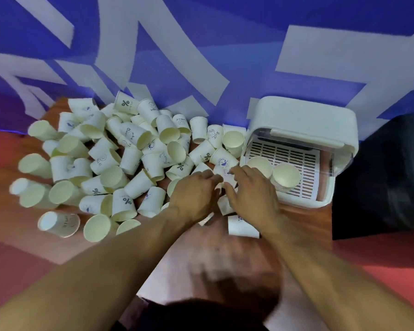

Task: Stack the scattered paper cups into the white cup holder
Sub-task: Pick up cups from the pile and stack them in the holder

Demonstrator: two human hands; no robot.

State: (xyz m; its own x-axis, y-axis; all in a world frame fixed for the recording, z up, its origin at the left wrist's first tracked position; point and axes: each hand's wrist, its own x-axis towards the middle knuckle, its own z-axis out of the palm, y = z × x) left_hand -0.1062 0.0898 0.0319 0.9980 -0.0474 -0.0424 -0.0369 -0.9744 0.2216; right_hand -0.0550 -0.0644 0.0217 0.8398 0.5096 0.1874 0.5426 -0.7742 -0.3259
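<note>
Grip: left hand and right hand lie knuckles-up side by side, fingers bent down onto a printed paper cup between them. Blur hides the fingertips, so I cannot tell whether either hand actually holds it.

Items on my feed, largest first:

1. Blue-and-white patterned backdrop, filling the view from 10 to 2 o'clock.
2. Red floor, at 8 o'clock and again at 4 o'clock.
3. Wooden table, bearing everything listed below.
4. Black bulky object, at 3 o'clock of the hands, beyond the table edge; I cannot identify it.
5. Heap of paper cups, from 9 to 12 o'clock of the hands. Most lie on their sides, some with mouths toward me; prints include "%", "HELLO" and small cartoons.
6. White cup holder, at 2 o'clock of the right hand, lid tipped back, slotted tray showing.
7. Two cup stacks standing mouth-up in the holder's near corner, touching each other: one just beside the right fingers, one at its 4 o'clock.
8. Single cup on its side, at 6 o'clock under the right wrist.
</note>
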